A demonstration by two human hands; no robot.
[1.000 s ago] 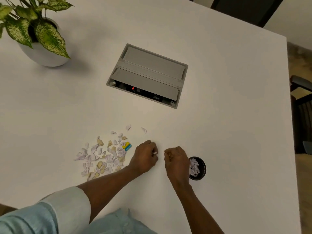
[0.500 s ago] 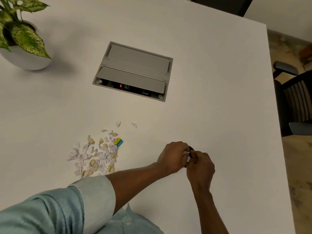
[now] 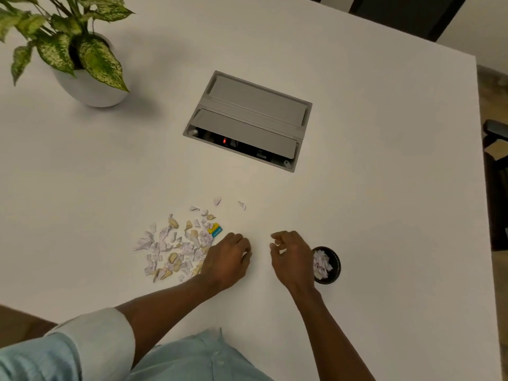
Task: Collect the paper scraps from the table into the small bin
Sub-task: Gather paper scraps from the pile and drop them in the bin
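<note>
A pile of white and tan paper scraps (image 3: 170, 248) lies on the white table (image 3: 384, 215), with a blue and yellow scrap (image 3: 215, 230) at its right edge. Two stray white scraps (image 3: 217, 200) (image 3: 242, 205) lie just beyond it. My left hand (image 3: 228, 257) rests knuckles-up at the pile's right edge, fingers curled in, no scrap visible in them. My right hand (image 3: 291, 257) hovers between the pile and the small black bin (image 3: 337, 261), fingers loosely apart and holding nothing. The bin holds several white scraps (image 3: 321, 264) and is partly hidden by my right hand.
A grey cable box (image 3: 247, 119) is set into the table beyond the scraps. A potted plant in a white pot (image 3: 93, 89) stands at the far left. The table's right edge (image 3: 479, 188) borders a dark chair (image 3: 497, 160).
Both hands were together over the bin half a second ago. They have since drawn apart: the left hand went back to the pile's edge, and the right moved just left of the bin.
</note>
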